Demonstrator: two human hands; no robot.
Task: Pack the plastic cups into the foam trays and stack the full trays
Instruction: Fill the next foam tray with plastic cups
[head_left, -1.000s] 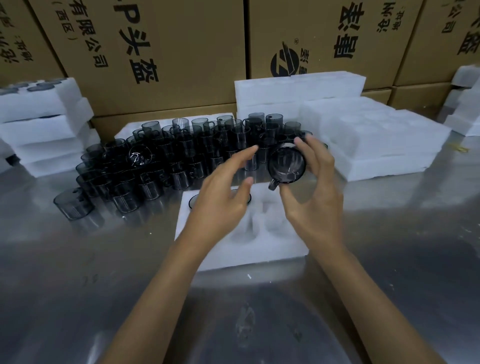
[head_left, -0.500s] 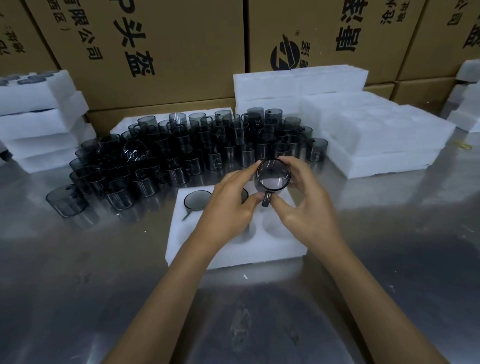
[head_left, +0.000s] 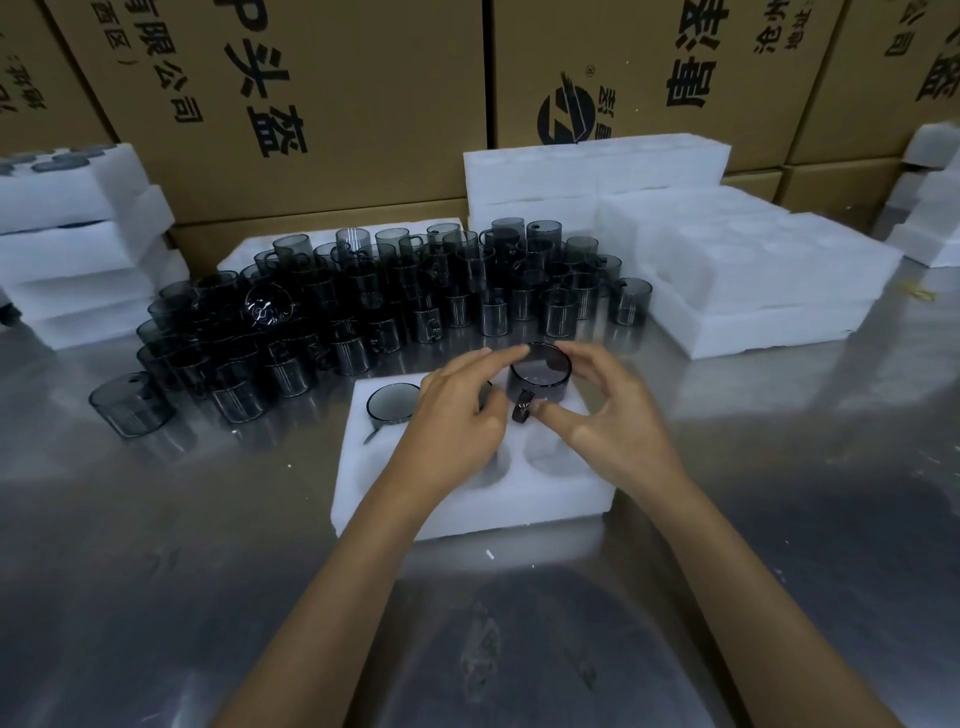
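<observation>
Both forearms extended forward, converging. Left hand (head_left: 457, 415) — fingers straight, index fingertip raised. Right hand (head_left: 605, 415) — fingers curved, thumb and fingers set apart.

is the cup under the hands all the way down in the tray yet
Not yet. The cup stands upright, its wall and handle above the foam tray, unlike the sunken cup at far left.

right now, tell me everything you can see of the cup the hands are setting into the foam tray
The cup is dark, smoky, see-through plastic, round, mouth up, with a small handle facing the person. It sits upright, part-way down in the far-right pocket of the white foam tray. The right hand curls round its right side, thumb by the handle; the left hand touches its far rim with a fingertip. Its base is hidden in the foam.
</observation>
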